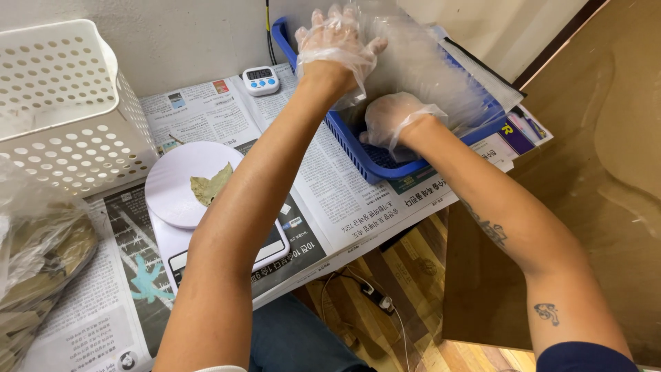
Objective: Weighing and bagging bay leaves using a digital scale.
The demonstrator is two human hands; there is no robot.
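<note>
One leaf (210,186) waits on my scale (193,182); left hand (336,41) spread on bags (420,62), right hand (392,117) pressed into basket (372,162), no bag out.

Plain off-white plaster wall (200,41) behind, thin black cable (267,31) hanging down it. Below, striped brown wooden plank floor (406,275). At right, large glossy brown wooden board (592,172), evenly lit, soft reflections.

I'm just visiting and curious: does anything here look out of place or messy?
Nothing is spilled or broken. The one oddity: the blue basket juts past the newspaper-covered table's edge while both gloved hands, left hand and right hand, handle clear plastic bags in it.
</note>
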